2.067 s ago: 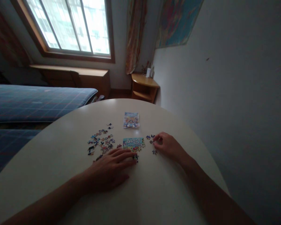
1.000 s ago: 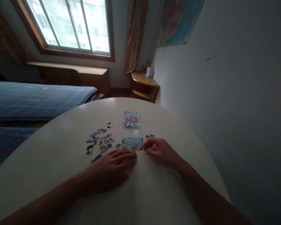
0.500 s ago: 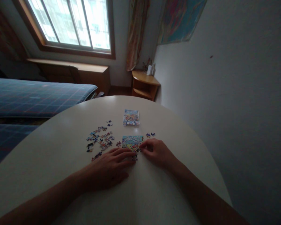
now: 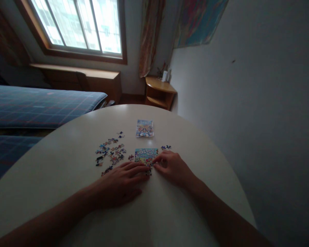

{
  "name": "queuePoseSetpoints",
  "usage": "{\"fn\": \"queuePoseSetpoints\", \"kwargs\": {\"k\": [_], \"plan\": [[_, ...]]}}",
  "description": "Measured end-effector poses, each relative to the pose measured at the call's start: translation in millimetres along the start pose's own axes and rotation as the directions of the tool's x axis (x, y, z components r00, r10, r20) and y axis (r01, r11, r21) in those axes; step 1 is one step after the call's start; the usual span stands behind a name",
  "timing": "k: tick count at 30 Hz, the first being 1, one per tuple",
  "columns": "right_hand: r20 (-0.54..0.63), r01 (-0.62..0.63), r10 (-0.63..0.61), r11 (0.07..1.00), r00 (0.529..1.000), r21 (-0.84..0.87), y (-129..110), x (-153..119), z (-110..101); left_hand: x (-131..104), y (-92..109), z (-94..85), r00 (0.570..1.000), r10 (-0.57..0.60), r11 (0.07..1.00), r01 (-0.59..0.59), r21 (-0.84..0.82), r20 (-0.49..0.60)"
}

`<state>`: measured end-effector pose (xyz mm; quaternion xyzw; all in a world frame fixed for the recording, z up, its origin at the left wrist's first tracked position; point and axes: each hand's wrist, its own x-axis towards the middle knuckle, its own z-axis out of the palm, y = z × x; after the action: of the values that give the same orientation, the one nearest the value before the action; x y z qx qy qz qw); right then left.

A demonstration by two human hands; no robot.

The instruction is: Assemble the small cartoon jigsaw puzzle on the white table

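Note:
A partly joined jigsaw puzzle [image 4: 146,153] with a colourful printed top lies on the table, its lower left covered by my fingers. My left hand [image 4: 126,180] rests flat over that part, fingers stretched out. At the puzzle's lower right edge, my right hand [image 4: 171,167] pinches a small puzzle piece [image 4: 153,164] between thumb and forefinger; most of the piece is hidden. Many loose puzzle pieces [image 4: 115,153] are spread left of the puzzle, and a few loose pieces [image 4: 166,147] lie beyond my right hand.
A printed picture sheet [image 4: 144,128] lies behind the puzzle on the round white table [image 4: 193,212]. Past the table stand a bed with a plaid mattress [image 4: 41,106] at left and a small wooden corner shelf [image 4: 161,85]. A white wall [image 4: 247,120] rises at right.
My right fingertips have shifted very slightly down at the puzzle's edge. My left hand stays in place, and the loose pieces lie as before.

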<state>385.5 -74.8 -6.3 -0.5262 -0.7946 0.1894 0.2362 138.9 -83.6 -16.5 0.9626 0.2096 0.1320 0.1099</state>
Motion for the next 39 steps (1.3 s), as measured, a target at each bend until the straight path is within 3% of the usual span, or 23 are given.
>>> {"fn": "queuePoseSetpoints", "kwargs": {"k": [4,18,39], "plan": [[0.000,0.006,-0.006,1.000,1.000,-0.020,2.1,-0.6,-1.0,0.3,-0.4,-0.3,0.999,-0.004,1.000,0.003,0.029,0.035],[0.048,-0.062,0.064,0.997,0.997,-0.054,1.6,-1.1,-8.9,1.7,2.0,-1.5,0.999,-0.033,0.998,0.033,0.044,0.007],[-0.010,-0.186,0.186,0.981,0.983,-0.055,-4.7,0.4,2.3,5.7,2.3,0.0,0.996,-0.065,0.998,0.064,0.019,0.053]]}}
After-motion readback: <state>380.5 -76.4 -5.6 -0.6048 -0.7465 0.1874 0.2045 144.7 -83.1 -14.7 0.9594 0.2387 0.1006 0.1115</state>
